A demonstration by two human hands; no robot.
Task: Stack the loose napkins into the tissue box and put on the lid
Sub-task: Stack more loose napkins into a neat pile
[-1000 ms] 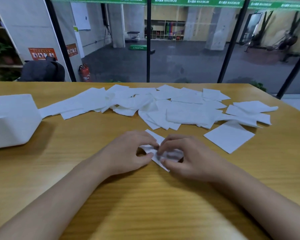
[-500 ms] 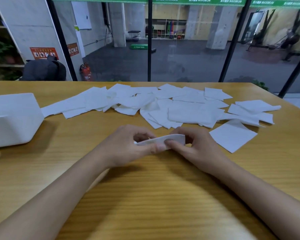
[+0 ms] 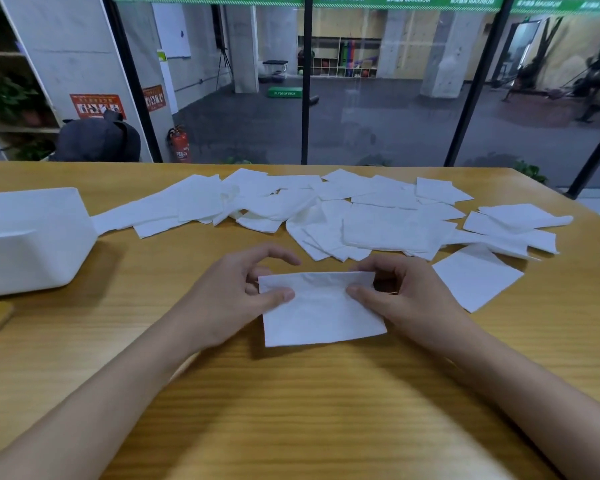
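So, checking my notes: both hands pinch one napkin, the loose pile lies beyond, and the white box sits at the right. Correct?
Not quite: the head view shows the box at the left. The left hand and right hand do pinch the napkin, pile beyond.

Matt, faintly crinkled paper napkin (image 3: pixel 321 311); smooth grained wood table (image 3: pixel 291 410); seemingly plastic white tissue box (image 3: pixel 32 237).

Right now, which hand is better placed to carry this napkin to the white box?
Probably the left hand: it pinches the napkin and the tissue box sits on its side; the right hand would reach across.
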